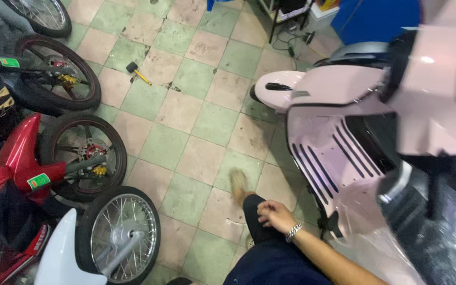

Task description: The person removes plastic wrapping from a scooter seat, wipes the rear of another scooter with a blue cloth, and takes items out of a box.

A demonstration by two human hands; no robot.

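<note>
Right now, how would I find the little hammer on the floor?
Start at the row of motorbike wheels down the left side. Look past the top ones onto the pink and green tiled floor. The hammer lies there alone by a cracked tile: black head, thin yellow handle, the only small tool on the open floor.

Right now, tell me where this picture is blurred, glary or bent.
Head view: the pink scooter at right is smeared by motion blur, with white glare spots on its panels; the foot is soft; the right hand on the knee is sharper; wide-angle bending curves the tiled floor lines.
</note>
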